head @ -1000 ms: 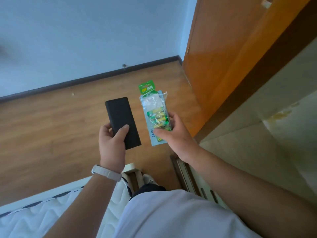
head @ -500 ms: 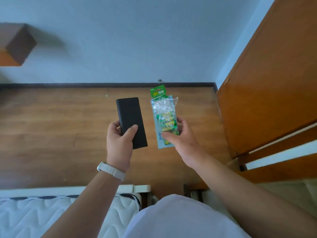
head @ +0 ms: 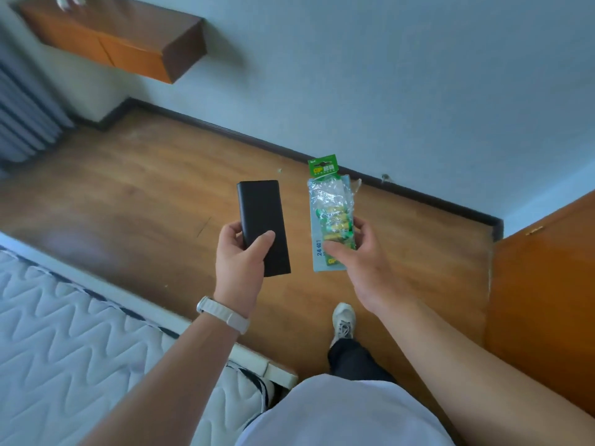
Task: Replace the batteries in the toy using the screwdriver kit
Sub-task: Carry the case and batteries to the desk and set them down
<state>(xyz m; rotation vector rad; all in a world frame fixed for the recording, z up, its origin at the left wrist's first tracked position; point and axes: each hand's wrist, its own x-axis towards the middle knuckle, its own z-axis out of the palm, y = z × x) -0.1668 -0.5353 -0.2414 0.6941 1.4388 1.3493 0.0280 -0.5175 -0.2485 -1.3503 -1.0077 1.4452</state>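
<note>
Right of the white quilted mattress (head: 64, 333), the left hand (head: 240, 262) grips one black rectangular case (head: 260, 217); further right, the right hand (head: 360, 262) pinches one green-topped clear plastic battery pack (head: 330, 204). One white shoe (head: 344, 318) stands nearby.

The battery pack (head: 331, 201) has a green tab (head: 323, 168) at its top. The letters "GP" stand on the tab, with white Chinese signs beside them that are too blurry to read. Lower down, on the pale blue card (head: 317, 263), the number "24" is printed in blue and turned on its side. The sign after it cannot be made out. There is more small print near the bottom edge, too tiny to read.
</note>
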